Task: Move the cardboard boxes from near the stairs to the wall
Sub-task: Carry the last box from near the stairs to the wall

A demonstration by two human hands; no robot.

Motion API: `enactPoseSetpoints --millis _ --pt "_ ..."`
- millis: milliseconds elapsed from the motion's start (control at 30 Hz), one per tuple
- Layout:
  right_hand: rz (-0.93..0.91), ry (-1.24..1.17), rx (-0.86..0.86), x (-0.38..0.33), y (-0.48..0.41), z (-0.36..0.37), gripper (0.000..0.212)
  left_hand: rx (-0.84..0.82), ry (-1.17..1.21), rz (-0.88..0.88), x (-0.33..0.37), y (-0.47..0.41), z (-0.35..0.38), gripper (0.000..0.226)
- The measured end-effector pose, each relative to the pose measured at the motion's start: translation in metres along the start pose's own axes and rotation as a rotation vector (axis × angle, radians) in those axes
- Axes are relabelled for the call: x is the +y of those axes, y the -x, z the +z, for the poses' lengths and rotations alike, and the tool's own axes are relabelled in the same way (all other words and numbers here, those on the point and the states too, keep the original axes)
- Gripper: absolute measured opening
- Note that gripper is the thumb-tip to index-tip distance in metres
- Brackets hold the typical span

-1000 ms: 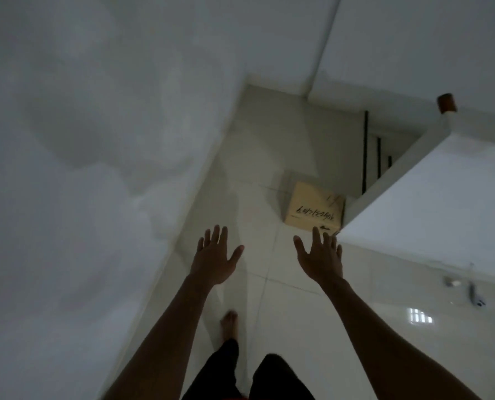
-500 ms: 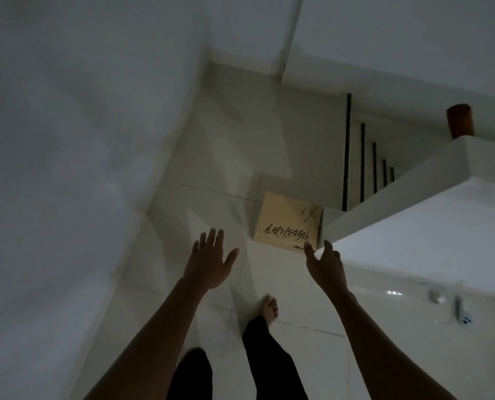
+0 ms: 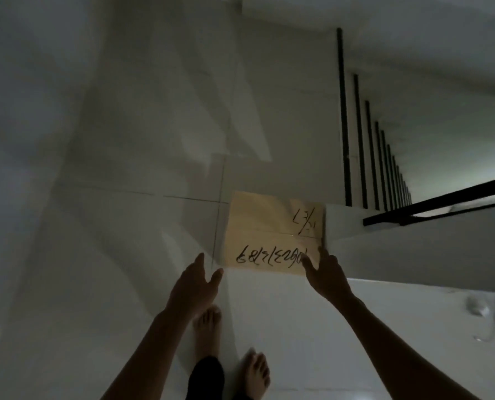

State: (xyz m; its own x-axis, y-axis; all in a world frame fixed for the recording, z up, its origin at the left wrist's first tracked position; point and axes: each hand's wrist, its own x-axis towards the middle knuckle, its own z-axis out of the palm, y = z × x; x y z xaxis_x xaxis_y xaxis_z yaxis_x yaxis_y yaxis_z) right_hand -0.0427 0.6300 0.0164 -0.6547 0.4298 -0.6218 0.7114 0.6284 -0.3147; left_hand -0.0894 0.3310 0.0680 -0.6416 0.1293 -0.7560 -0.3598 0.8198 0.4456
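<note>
A tan cardboard box with black handwriting on its top lies on the pale tiled floor, right beside the low white stair wall. My right hand is spread at the box's near right corner, fingers over the edge; whether it touches is unclear. My left hand hangs open just left of the box's near left corner, a small gap away. Both forearms reach forward from the bottom of the head view.
Black stair balusters and a black rail stand to the right of the box. A white wall runs along the left. My bare feet stand on the tiles below the hands. Small objects lie on the white ledge at right.
I have stepped closer, so the box looks much larger. Both hands have dropped toward its near edge, the right one reaching its corner.
</note>
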Motion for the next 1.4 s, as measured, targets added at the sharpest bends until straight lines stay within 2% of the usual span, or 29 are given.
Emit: enactPoseSetpoints --millis 100,267,367,467,533,633,733,767,833,867,900,967,1033,1167,1267,1400 --pt "0.053 0.051 -0.005 0.010 -0.045 0.026 0.077 -0.001 0.040 -0.026 -0.008 -0.067 0.017 0.068" --pt "0.170 -0.058 0.105 0.022 -0.092 0.058 0.072 0.064 0.091 -0.046 -0.002 -0.151 0.038 0.070" --pt "0.227 -0.108 0.203 0.016 -0.096 0.068 0.082 0.047 0.156 -0.085 0.003 -0.184 0.048 0.071" --pt "0.241 -0.150 0.214 0.009 -0.100 0.072 0.080 0.080 0.237 -0.124 0.001 -0.199 0.054 0.066" --pt "0.271 -0.248 0.195 0.007 -0.108 0.073 0.086 0.127 0.296 -0.156 -0.003 -0.203 0.054 0.066" --pt "0.319 -0.405 0.103 0.010 -0.122 0.077 0.107 0.077 0.360 -0.173 -0.012 -0.208 0.053 0.087" --pt "0.316 -0.496 -0.012 0.027 -0.128 0.080 0.109 0.032 0.449 -0.176 -0.017 -0.201 0.057 0.078" --pt "0.321 -0.525 -0.041 0.022 -0.119 0.077 0.100 0.028 0.460 -0.178 -0.015 -0.190 0.052 0.070" --pt "0.331 -0.558 -0.064 0.011 -0.095 0.066 0.068 -0.004 0.509 -0.177 -0.020 -0.166 0.041 0.062" --pt "0.332 -0.554 -0.060 0.006 -0.080 0.060 0.056 -0.015 0.537 -0.172 -0.022 -0.150 0.033 0.063" --pt "0.325 -0.548 -0.062 -0.001 -0.062 0.054 0.054 -0.023 0.541 -0.186 -0.024 -0.131 0.021 0.069" --pt "0.293 -0.518 -0.070 -0.024 -0.020 0.035 0.066 -0.005 0.544 -0.215 -0.028 -0.084 -0.002 0.082" --pt "0.254 -0.493 -0.081 -0.048 0.027 0.014 0.078 0.054 0.551 -0.214 -0.030 -0.024 -0.028 0.081" --pt "0.112 -0.402 -0.185 -0.108 0.141 -0.045 0.072 0.210 0.640 -0.202 -0.026 0.138 -0.088 0.069" --pt "0.020 -0.321 -0.242 -0.140 0.233 -0.084 0.075 0.265 0.762 -0.235 -0.040 0.257 -0.117 0.085" --pt "-0.122 -0.179 -0.295 -0.174 0.343 -0.104 0.085 0.398 0.859 -0.287 -0.071 0.393 -0.119 0.082"
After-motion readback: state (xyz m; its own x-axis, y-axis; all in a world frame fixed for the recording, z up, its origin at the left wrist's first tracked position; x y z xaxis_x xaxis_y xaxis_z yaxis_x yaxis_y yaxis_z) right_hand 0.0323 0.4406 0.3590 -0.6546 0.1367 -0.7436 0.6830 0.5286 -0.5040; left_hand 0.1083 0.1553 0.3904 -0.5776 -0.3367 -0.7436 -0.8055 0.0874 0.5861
